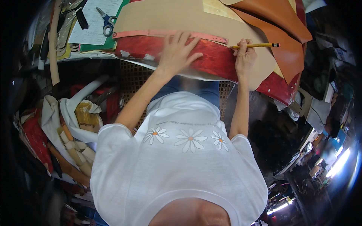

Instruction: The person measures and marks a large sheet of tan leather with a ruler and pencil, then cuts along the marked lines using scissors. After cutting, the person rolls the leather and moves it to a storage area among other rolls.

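Note:
My left hand [178,52] lies with its fingers spread, the fingertips pressing on a long reddish-pink strip like a ruler [151,34]. That strip rests along the near edge of a large tan sheet [166,17], which looks like leather or card. In my right hand [246,56] a yellow pencil [262,45] is gripped, its eraser end pointing right and its tip near the right end of the strip. Beneath the sheet shows the glossy red table surface [139,47].
Brown leather pieces [281,34] drape over the table's right side. At the left lie blue-handled scissors [107,23] beside a written paper sheet [90,32] on a green folder. Rolled material [52,116] is heaped on the lower left, and cluttered shelves stand at the right.

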A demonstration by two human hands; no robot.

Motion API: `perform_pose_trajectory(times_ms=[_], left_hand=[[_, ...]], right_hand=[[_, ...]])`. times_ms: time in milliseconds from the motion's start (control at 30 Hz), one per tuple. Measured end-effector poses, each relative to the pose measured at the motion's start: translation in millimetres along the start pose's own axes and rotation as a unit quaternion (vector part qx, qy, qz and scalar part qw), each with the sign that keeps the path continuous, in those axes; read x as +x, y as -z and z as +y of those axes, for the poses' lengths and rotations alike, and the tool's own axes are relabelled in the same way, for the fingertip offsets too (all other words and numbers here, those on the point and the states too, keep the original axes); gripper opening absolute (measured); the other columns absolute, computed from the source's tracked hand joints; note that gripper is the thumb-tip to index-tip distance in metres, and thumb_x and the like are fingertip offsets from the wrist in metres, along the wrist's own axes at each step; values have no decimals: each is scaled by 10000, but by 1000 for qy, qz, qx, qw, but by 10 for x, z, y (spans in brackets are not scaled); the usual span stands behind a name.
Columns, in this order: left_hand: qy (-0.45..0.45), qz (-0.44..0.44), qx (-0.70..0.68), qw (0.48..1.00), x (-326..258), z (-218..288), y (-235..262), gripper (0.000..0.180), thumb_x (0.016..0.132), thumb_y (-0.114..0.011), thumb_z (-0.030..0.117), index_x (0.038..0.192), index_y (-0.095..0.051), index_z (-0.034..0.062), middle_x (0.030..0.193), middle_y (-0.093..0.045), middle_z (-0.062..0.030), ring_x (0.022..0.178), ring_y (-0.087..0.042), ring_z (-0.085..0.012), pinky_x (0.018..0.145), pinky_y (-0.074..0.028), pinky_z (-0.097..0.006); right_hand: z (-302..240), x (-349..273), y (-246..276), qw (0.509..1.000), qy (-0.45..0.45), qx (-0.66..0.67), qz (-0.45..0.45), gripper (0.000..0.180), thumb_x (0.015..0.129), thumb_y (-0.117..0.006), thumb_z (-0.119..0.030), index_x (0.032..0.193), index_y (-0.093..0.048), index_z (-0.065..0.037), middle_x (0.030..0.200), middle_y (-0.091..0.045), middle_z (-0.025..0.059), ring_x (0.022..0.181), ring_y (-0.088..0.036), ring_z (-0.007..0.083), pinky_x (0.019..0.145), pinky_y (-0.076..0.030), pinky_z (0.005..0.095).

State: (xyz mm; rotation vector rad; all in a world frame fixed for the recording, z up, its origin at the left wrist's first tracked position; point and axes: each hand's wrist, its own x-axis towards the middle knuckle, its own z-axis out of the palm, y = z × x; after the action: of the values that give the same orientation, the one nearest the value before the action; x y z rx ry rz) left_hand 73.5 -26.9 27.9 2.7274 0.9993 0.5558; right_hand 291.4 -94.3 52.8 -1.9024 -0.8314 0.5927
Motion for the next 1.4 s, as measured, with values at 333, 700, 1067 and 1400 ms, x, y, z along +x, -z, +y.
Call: perform_pose_trajectory(times_ms=[333, 700, 1067, 1400], left_hand=[[-223, -345, -238, 880, 1098, -896, 139, 399, 698, -627, -44, 1060, -711, 102, 891, -628, -99, 818, -608, -243, 707, -499, -344], [-185, -414, -208, 867, 1213, -974, 50, 409, 686, -633, -47, 1070, -709, 75, 754, -605, -66, 681, -556, -182, 617, -459, -328], [-181, -293, -208, 915, 1005, -852, 114, 388, 747, -603, -83, 1056, -722, 118, 820, -574, -82, 717, -592, -205, 637, -483, -320], [-46, -8, -179, 983, -111, -373, 153, 391, 755, -597, -42, 1090, -681, 141, 1069, -600, -85, 998, -567, -287, 902, -435, -390]], right_hand=[[-312, -340, -780, 969, 169, 32, -177, 147, 920, -635, -156, 938, -666, -13, 826, -652, 21, 765, -574, 80, 724, -465, 234], [-265, -297, -1092, 970, 206, -21, -130, 230, 896, -632, -299, 914, -695, -78, 777, -668, 91, 697, -618, 203, 660, -473, 320], [153, 122, 664, 997, 65, 3, 35, 261, 983, -543, -253, 1035, -628, -12, 840, -682, 87, 783, -638, 118, 689, -471, 236], [564, 74, 716, 985, 137, 84, 64, 313, 1016, -454, -174, 1243, -523, 29, 1071, -648, 178, 930, -653, 198, 852, -514, 298]])
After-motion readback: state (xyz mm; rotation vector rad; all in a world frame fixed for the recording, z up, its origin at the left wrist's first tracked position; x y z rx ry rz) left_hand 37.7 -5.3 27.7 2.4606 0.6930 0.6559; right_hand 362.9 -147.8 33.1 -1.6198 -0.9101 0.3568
